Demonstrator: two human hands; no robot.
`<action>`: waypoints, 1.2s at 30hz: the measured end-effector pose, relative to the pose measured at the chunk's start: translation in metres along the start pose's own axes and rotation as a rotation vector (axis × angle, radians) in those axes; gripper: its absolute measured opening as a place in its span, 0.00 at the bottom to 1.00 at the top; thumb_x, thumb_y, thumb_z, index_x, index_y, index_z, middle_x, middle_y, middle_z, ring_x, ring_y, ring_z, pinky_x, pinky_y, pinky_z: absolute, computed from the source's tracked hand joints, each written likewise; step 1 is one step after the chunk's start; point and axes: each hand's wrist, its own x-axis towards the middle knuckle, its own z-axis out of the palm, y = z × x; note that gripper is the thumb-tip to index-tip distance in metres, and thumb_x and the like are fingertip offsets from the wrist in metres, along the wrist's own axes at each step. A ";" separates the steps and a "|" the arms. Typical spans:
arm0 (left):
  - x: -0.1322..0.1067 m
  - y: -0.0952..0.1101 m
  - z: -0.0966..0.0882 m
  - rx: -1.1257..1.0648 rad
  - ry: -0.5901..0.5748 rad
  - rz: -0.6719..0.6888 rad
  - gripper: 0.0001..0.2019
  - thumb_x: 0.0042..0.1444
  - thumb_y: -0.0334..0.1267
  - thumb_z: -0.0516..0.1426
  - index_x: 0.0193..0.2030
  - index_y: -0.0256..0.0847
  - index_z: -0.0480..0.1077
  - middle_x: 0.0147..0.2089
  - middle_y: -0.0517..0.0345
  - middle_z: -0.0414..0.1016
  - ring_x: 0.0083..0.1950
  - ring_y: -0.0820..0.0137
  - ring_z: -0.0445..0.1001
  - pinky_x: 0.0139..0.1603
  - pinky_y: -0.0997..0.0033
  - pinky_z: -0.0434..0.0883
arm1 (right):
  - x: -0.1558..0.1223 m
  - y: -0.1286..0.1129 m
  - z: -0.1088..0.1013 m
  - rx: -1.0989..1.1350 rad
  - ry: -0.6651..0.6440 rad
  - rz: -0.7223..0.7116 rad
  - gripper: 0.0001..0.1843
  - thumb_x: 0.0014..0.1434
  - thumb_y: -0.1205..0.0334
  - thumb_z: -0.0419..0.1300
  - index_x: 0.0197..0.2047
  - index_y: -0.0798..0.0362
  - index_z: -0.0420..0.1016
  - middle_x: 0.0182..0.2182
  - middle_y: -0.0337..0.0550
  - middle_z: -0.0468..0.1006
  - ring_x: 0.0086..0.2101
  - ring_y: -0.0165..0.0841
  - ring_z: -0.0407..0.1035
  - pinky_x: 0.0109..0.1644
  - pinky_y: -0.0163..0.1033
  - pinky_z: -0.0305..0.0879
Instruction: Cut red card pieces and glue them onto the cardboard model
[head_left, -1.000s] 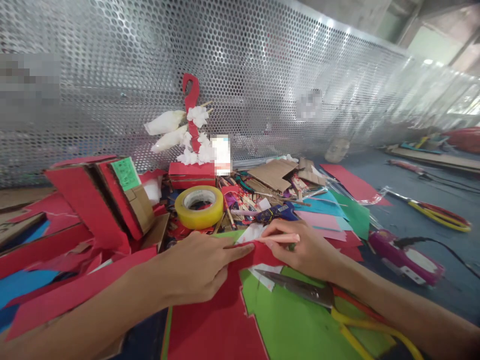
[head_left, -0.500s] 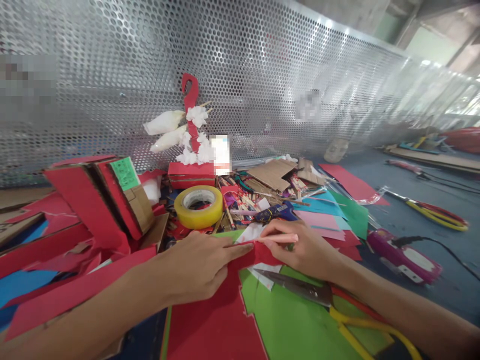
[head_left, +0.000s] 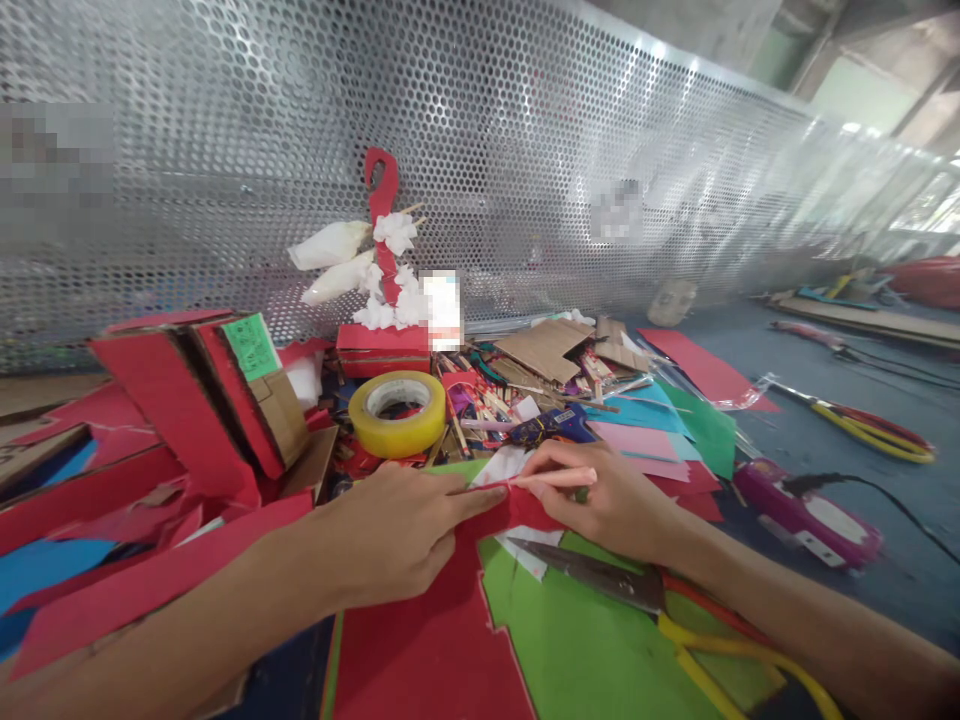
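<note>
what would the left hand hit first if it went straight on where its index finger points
Likely the pale pink stick or the right hand holding it, just ahead of the left hand; depth here makes the order unclear.

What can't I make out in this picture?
All in the head view:
- Red sheet: near end cut off by the bottom edge; the left hand covers part.
- Pale pink stick: partly covered by the right hand; I can't tell exactly what it is.
- Nearer scissors: handles cut off by the bottom edge.
- Green label: print too small to read.
</note>
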 end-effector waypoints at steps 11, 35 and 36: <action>0.000 0.001 0.000 0.004 -0.002 -0.011 0.34 0.60 0.30 0.51 0.73 0.57 0.56 0.46 0.55 0.78 0.41 0.60 0.80 0.34 0.66 0.72 | -0.001 0.001 0.000 0.001 0.008 -0.005 0.07 0.64 0.63 0.58 0.42 0.50 0.78 0.34 0.39 0.82 0.31 0.30 0.72 0.34 0.34 0.63; 0.003 0.002 0.002 0.049 0.029 -0.019 0.21 0.71 0.42 0.48 0.69 0.59 0.62 0.46 0.59 0.79 0.36 0.64 0.79 0.26 0.71 0.64 | -0.002 0.000 -0.003 0.046 -0.070 0.043 0.07 0.62 0.66 0.58 0.36 0.51 0.79 0.33 0.39 0.83 0.30 0.30 0.72 0.33 0.34 0.63; 0.003 0.002 0.003 0.051 0.030 -0.019 0.21 0.71 0.42 0.48 0.69 0.59 0.62 0.45 0.59 0.79 0.36 0.65 0.79 0.26 0.71 0.64 | -0.002 0.000 -0.003 0.050 -0.072 0.035 0.07 0.62 0.66 0.59 0.35 0.51 0.79 0.33 0.40 0.83 0.30 0.30 0.72 0.33 0.34 0.63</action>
